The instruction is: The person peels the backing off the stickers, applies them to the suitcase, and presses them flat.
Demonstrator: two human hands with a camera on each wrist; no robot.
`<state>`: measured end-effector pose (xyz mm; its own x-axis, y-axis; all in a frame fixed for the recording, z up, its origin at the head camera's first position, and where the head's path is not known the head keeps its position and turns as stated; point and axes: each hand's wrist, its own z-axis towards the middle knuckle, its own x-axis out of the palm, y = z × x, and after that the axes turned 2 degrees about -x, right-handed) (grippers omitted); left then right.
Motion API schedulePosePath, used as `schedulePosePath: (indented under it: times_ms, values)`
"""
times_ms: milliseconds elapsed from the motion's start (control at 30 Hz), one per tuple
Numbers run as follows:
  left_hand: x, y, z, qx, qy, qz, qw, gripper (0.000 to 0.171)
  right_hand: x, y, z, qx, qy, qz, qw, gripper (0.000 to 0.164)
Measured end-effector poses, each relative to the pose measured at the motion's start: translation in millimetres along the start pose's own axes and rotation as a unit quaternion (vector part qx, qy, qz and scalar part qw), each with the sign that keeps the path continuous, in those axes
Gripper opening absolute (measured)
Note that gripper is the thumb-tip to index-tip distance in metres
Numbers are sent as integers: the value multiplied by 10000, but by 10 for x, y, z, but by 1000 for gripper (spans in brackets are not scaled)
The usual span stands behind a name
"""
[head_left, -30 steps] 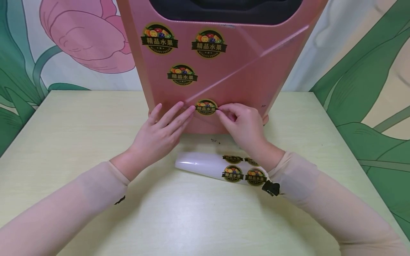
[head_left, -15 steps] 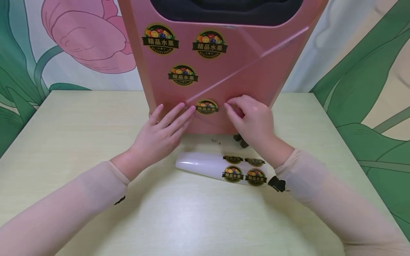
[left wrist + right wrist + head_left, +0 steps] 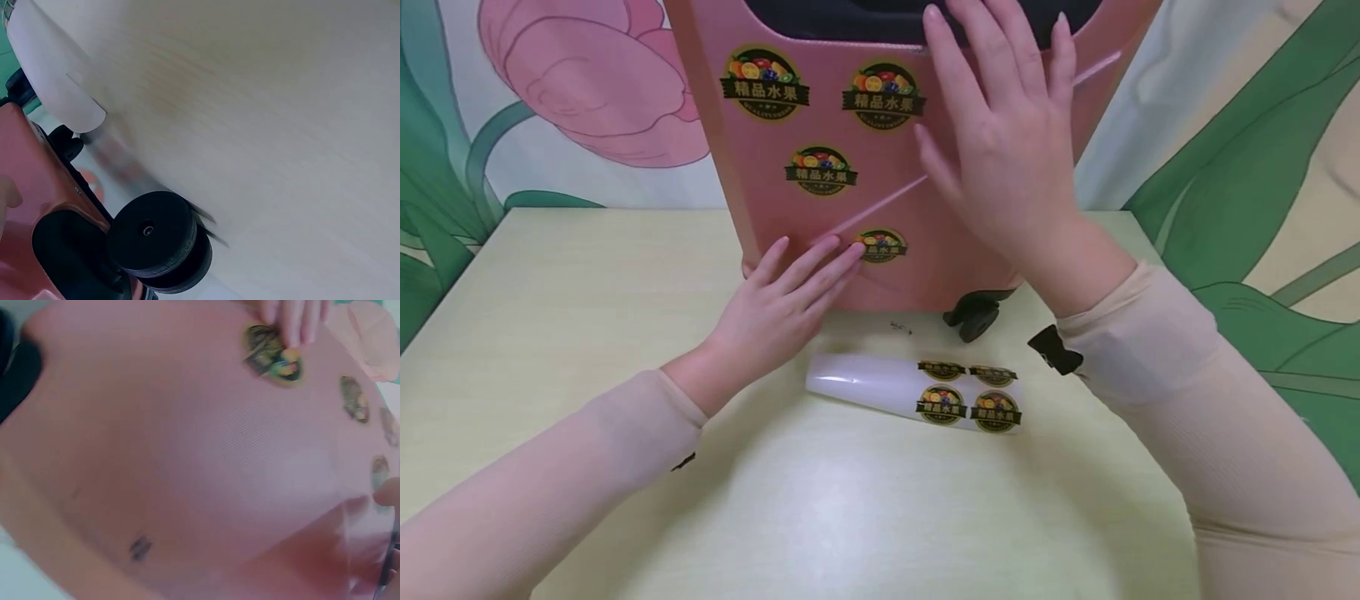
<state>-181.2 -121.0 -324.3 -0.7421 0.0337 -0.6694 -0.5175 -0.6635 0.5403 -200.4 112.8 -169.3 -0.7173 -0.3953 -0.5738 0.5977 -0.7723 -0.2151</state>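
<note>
A pink suitcase [image 3: 917, 208] stands on the table with several round fruit stickers on its front. My left hand [image 3: 775, 304] lies with straight, spread fingers at the suitcase's lower front, fingertips over the left part of the lowest sticker [image 3: 886, 245]. In the right wrist view its fingers [image 3: 294, 322] overlap that same sticker. My right hand [image 3: 1011, 146] is raised across the suitcase's upper right, fingers extended and spread, fingertips overlapping the black recessed panel [image 3: 842, 21]; nothing is held in it. Three other stickers, one of them the middle sticker [image 3: 822, 172], sit higher up.
A white sticker sheet [image 3: 857, 379] with several stickers on its right half lies curled on the table [image 3: 820, 500] before the suitcase. A black suitcase wheel [image 3: 976, 319] shows at the lower right, another wheel [image 3: 153, 234] in the left wrist view. A painted wall stands behind.
My right hand has left the lowest sticker's right edge, risen to the suitcase's upper right and spread its pinched fingers. The left hand stays nearly in place at the sticker.
</note>
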Motion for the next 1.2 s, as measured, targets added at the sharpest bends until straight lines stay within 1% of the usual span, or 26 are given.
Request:
schedulePosePath:
  times_ms: [200, 400, 600, 667, 767, 900, 933, 1000, 1133, 1200]
  values:
    - [-5, -5, 4, 31, 143, 144, 9998, 65, -48, -4, 4, -35, 380, -88, 9992, 62]
    - [8, -24, 7, 60, 133, 156, 9998, 66, -47, 7, 22, -96, 345, -112, 9993, 60]
    - [2, -58, 103, -27, 206, 226, 9995, 66, -63, 20, 29, -41, 370, -210, 9991, 60]
    - [0, -66, 120, -38, 286, 211, 9994, 65, -70, 22, 29, -20, 377, -211, 9991, 60]
    - [7, -84, 113, 62, 443, 185, 9988, 62, -74, 22, 30, -31, 377, -213, 9991, 60]
    - [24, -101, 89, 301, 656, 115, 9973, 57, -73, 21, 32, -35, 378, -203, 9991, 61]
    - [30, -98, 88, 339, 644, 106, 9973, 57, -71, 21, 31, -33, 376, -198, 9991, 61]
    - [32, -88, 95, 353, 499, 105, 9981, 58, -68, 21, 28, -34, 374, -192, 9991, 61]
    - [24, -56, 165, 110, 92, 115, 9998, 61, -66, 18, 22, -38, 380, -179, 9991, 62]
    - [20, -53, 197, -19, 10, 89, 10000, 62, -69, 17, 22, -27, 397, -173, 9991, 63]
